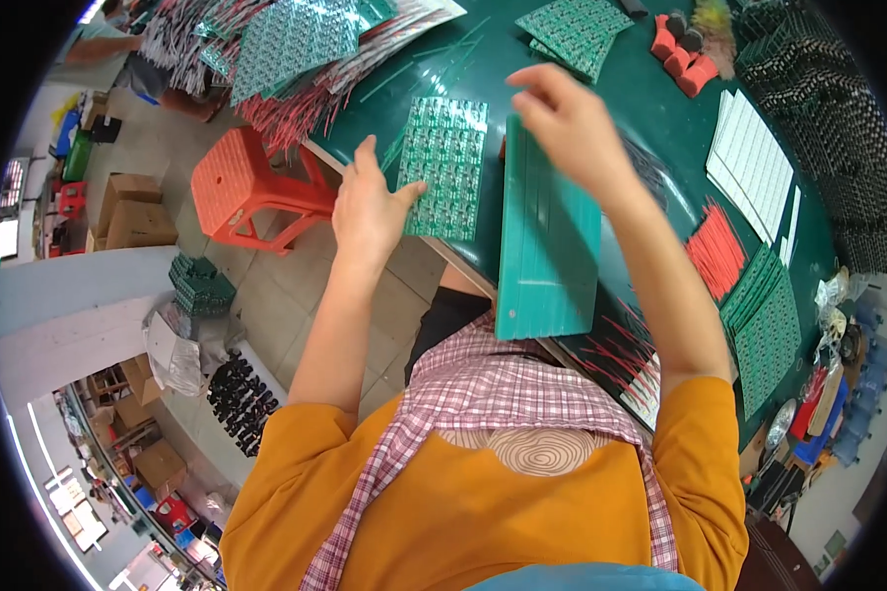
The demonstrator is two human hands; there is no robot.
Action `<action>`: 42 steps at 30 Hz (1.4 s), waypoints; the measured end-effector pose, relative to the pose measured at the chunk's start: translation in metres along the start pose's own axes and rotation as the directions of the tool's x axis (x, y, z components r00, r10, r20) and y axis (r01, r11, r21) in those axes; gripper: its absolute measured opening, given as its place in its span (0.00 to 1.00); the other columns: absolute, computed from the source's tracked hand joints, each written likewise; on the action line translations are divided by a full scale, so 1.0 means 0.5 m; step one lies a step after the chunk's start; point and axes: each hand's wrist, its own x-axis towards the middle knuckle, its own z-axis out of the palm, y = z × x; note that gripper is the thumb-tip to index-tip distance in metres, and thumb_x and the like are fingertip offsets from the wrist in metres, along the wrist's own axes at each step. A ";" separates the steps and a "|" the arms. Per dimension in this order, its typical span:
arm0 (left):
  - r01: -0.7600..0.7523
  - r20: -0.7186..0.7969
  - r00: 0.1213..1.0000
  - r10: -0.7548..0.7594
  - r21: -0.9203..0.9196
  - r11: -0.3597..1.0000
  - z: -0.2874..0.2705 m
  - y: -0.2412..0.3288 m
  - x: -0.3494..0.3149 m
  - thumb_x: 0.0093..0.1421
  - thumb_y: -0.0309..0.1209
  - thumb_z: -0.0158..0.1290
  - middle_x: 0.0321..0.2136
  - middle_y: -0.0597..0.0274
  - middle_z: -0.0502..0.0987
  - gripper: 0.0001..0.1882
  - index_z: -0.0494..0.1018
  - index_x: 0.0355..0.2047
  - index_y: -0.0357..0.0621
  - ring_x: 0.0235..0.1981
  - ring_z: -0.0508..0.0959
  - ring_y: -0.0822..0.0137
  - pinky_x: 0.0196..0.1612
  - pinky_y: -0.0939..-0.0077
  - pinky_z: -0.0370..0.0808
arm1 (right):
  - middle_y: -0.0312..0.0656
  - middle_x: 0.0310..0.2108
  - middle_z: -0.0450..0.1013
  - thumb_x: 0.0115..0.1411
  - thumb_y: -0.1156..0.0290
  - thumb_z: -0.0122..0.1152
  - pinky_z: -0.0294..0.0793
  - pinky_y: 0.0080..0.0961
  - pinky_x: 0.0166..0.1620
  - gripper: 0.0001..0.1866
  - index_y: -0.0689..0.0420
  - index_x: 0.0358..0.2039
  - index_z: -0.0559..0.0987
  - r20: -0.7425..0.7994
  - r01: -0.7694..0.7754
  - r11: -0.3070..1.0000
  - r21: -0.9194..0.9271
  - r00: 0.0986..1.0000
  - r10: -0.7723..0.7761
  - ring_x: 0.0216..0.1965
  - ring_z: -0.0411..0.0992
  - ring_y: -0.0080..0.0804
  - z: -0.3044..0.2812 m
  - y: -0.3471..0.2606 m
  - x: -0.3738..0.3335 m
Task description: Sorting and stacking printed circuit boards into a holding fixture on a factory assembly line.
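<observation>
A green circuit board panel [443, 169], covered in rows of small repeated boards, lies near the front edge of the table. Beside its left edge is my left hand [367, 209], fingers spread; the thumb reaches over the panel's edge, and I cannot tell whether it touches. A long green grooved board [550, 246] lies right of the panel, jutting past the table edge toward me. Over its far end hangs my right hand [572, 128], slightly blurred. Its thumb and forefinger are apart, with nothing visible between them.
More circuit panels [301, 44] rest on bundled red and grey wires at the back left; others [577, 34] lie at the back. To the right are white sheets [749, 163], red wires [716, 251] and green panels [767, 335]. An orange stool [232, 187] stands left of the table [473, 74].
</observation>
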 end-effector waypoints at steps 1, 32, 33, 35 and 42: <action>0.061 -0.023 0.998 -0.061 -0.018 0.998 -0.001 -0.003 -0.013 0.42 0.38 0.66 0.40 0.46 0.72 0.45 0.56 0.57 0.40 0.38 0.75 0.50 0.40 0.59 0.72 | 0.49 0.31 0.74 0.55 0.70 0.54 0.72 0.38 0.38 0.11 0.57 0.39 0.75 0.061 0.008 0.998 -0.063 0.998 -0.004 0.33 0.73 0.47 0.018 -0.030 -0.028; -0.002 0.196 0.905 0.378 -0.886 0.463 0.042 0.066 -0.115 0.60 0.30 0.52 0.38 0.60 0.72 0.24 0.60 0.55 0.35 0.40 0.70 0.74 0.44 0.81 0.67 | 0.44 0.37 0.75 0.56 0.71 0.56 0.72 0.26 0.43 0.17 0.66 0.44 0.71 0.040 -0.593 0.750 0.293 0.792 0.610 0.37 0.73 0.28 -0.138 -0.089 -0.183; 0.064 0.247 0.901 0.356 -0.888 0.455 0.051 0.072 -0.126 0.61 0.30 0.52 0.38 0.59 0.72 0.25 0.58 0.56 0.35 0.40 0.71 0.74 0.44 0.81 0.68 | 0.45 0.37 0.75 0.55 0.71 0.57 0.71 0.26 0.43 0.18 0.67 0.44 0.71 0.055 -0.597 0.741 0.308 0.788 0.613 0.38 0.73 0.28 -0.129 -0.084 -0.187; 0.115 0.290 0.875 0.387 -0.902 0.416 0.060 0.085 -0.139 0.61 0.29 0.51 0.38 0.58 0.73 0.27 0.56 0.57 0.35 0.39 0.72 0.74 0.44 0.80 0.68 | 0.48 0.37 0.75 0.55 0.70 0.57 0.71 0.28 0.44 0.18 0.67 0.44 0.71 0.032 -0.577 0.770 0.273 0.805 0.592 0.38 0.73 0.32 -0.121 -0.066 -0.195; 0.238 0.406 0.823 0.397 -0.881 0.408 0.059 0.102 -0.155 0.62 0.24 0.47 0.40 0.55 0.74 0.30 0.46 0.61 0.35 0.40 0.74 0.72 0.44 0.78 0.70 | 0.60 0.33 0.72 0.53 0.68 0.57 0.69 0.36 0.42 0.17 0.68 0.38 0.68 -0.078 -0.502 0.854 -0.134 0.865 0.496 0.37 0.71 0.55 -0.096 -0.097 -0.171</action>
